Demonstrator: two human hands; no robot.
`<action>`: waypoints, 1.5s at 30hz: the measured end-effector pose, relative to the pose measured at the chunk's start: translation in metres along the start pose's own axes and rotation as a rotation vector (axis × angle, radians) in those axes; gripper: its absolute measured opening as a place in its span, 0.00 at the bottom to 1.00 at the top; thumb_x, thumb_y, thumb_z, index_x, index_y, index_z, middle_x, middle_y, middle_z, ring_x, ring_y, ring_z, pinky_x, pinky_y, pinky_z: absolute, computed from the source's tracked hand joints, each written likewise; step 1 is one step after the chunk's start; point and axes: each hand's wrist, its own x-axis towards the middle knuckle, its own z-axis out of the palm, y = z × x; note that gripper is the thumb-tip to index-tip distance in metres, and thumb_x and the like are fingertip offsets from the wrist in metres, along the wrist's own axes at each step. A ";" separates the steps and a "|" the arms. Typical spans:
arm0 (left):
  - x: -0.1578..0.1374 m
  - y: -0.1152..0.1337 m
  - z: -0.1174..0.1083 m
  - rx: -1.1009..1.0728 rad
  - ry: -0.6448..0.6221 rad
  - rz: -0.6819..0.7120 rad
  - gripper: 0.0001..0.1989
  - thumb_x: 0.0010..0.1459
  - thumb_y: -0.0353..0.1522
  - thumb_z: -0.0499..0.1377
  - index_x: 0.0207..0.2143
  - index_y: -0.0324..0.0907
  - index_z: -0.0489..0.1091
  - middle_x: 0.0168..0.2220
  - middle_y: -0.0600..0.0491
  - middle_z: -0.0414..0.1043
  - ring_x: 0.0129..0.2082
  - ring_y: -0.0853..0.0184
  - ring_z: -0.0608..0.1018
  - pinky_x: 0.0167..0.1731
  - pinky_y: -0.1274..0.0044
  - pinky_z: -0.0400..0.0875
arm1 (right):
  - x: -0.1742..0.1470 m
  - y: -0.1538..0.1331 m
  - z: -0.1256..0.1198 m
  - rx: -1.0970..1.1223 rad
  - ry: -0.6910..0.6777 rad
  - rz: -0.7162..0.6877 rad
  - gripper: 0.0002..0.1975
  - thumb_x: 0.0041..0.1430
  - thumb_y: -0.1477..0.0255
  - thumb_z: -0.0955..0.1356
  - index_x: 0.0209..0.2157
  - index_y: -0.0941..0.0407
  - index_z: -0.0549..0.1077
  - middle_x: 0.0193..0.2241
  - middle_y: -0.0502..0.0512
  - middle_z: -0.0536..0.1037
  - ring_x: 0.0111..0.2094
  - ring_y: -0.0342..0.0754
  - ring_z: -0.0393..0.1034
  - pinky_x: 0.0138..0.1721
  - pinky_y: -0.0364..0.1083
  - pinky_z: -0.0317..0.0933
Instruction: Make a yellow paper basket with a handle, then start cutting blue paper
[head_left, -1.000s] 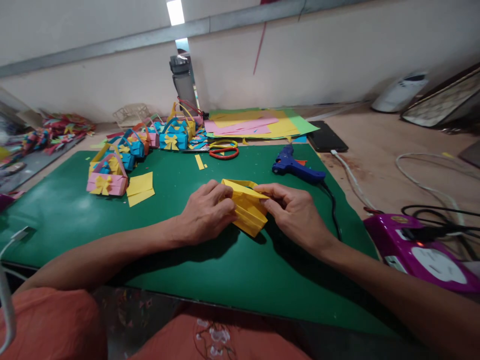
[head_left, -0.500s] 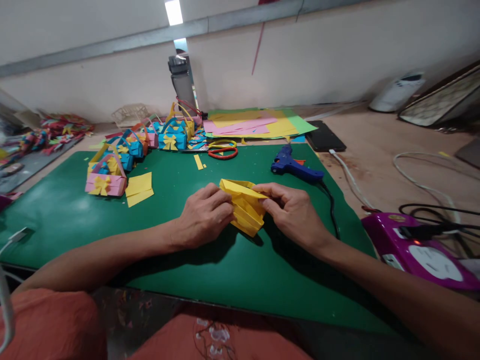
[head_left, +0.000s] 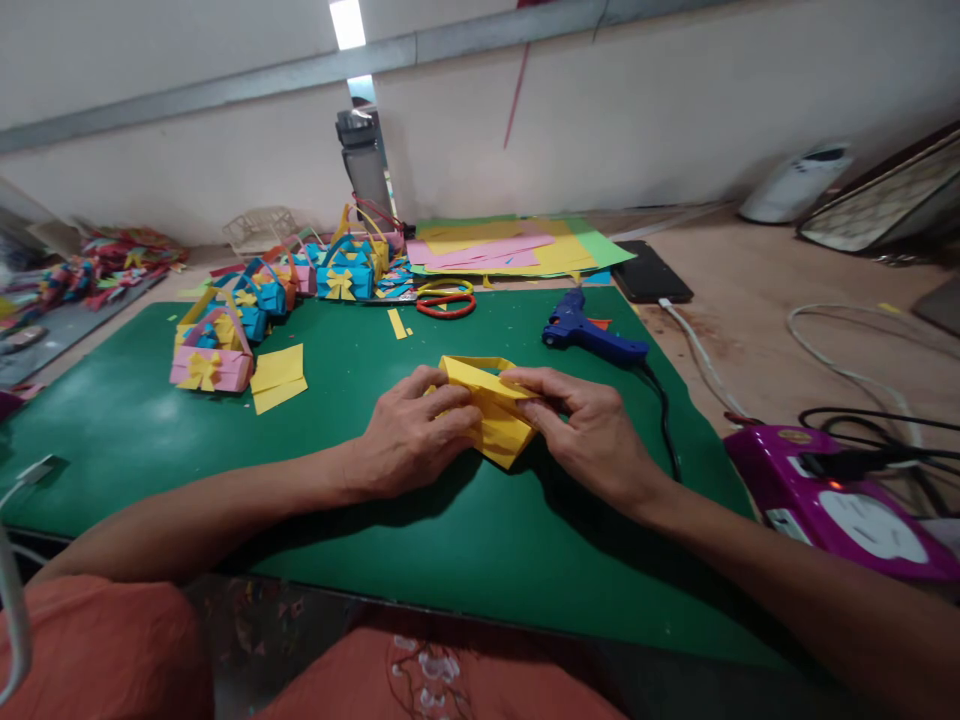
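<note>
A folded yellow paper basket (head_left: pixel 499 425) with a strip handle is between my hands, just above the green mat (head_left: pixel 360 560). My left hand (head_left: pixel 420 430) grips its left side, fingers curled over the paper. My right hand (head_left: pixel 581 425) pinches the right end of its upper edge between thumb and fingers. The inside of the basket is partly hidden by my fingers. Beyond my right hand lies a blue hot glue gun (head_left: pixel 592 330). Yellow paper squares (head_left: pixel 279 378) rest to the left of my left hand.
Finished paper baskets with bows (head_left: pixel 214 365) stand at the back left. Red-and-yellow-handled scissors (head_left: pixel 445 300) and stacked coloured sheets (head_left: pixel 517 245) lie at the back. A phone (head_left: pixel 652 272), a purple power strip (head_left: pixel 832 500) and cables are on the right.
The upper flap of the yellow basket is pressed further down toward the front, and the handle loop behind shows more. My left fingers have shifted slightly right over the paper.
</note>
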 end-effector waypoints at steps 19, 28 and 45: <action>-0.005 -0.001 0.003 0.073 0.026 0.041 0.07 0.57 0.30 0.56 0.40 0.40 0.67 0.38 0.51 0.75 0.38 0.64 0.69 0.34 0.74 0.67 | -0.006 -0.001 -0.009 -0.279 -0.075 -0.318 0.09 0.60 0.74 0.61 0.34 0.58 0.72 0.31 0.56 0.78 0.32 0.46 0.72 0.32 0.44 0.65; -0.006 -0.004 0.008 0.154 0.054 0.104 0.07 0.58 0.29 0.55 0.40 0.40 0.66 0.38 0.52 0.75 0.37 0.65 0.70 0.31 0.74 0.63 | -0.007 -0.001 -0.006 -0.515 0.000 -0.471 0.10 0.59 0.76 0.61 0.41 0.61 0.71 0.36 0.57 0.79 0.31 0.48 0.73 0.30 0.46 0.64; -0.007 -0.007 0.002 0.098 0.125 0.203 0.07 0.59 0.29 0.53 0.40 0.39 0.67 0.36 0.51 0.75 0.37 0.65 0.70 0.31 0.74 0.62 | -0.006 0.003 -0.005 -0.594 -0.071 -0.549 0.11 0.60 0.80 0.59 0.40 0.61 0.70 0.30 0.55 0.79 0.30 0.44 0.71 0.32 0.44 0.58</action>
